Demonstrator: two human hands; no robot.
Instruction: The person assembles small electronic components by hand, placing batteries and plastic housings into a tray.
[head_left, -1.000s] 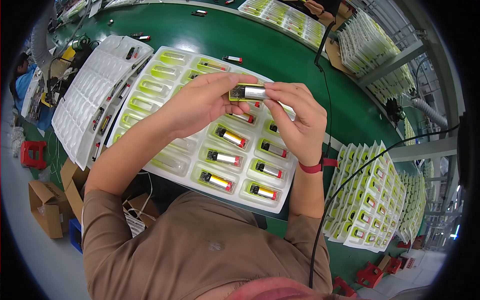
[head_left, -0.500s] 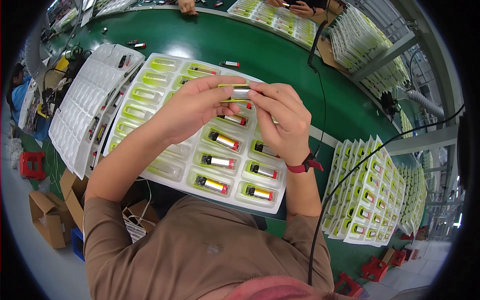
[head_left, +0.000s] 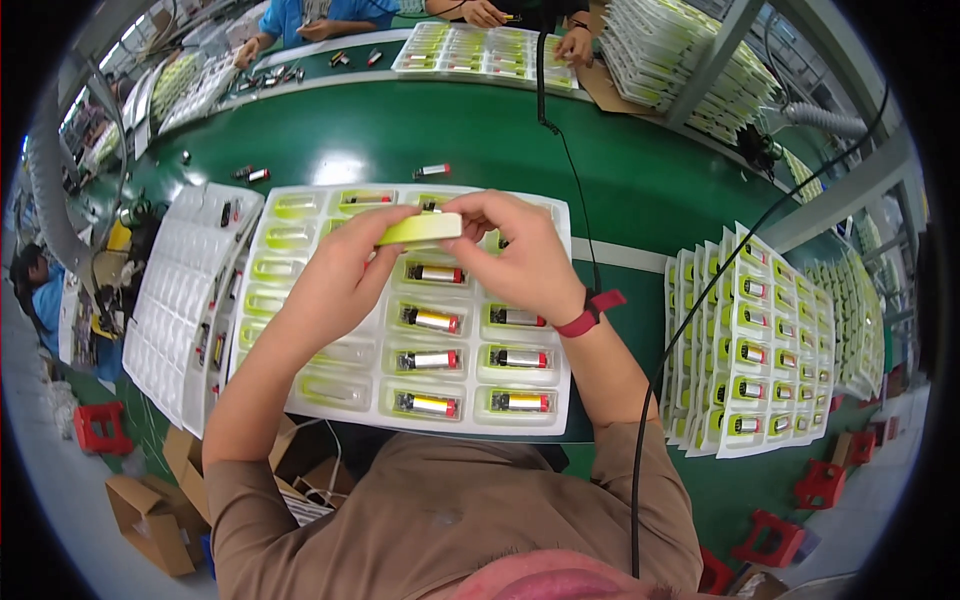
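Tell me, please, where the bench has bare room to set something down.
Mostly between the near tray and far tray, around the loose parts and the cord. A smaller strip separates the near tray from the right stack. Crowded: beneath the hands, and by the left trays.

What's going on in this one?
The person's left hand and right hand hold opposite ends of a small yellow-green and white casing. It is above a white tray, where several compartments contain small red-ended parts. Other people are across the green table.
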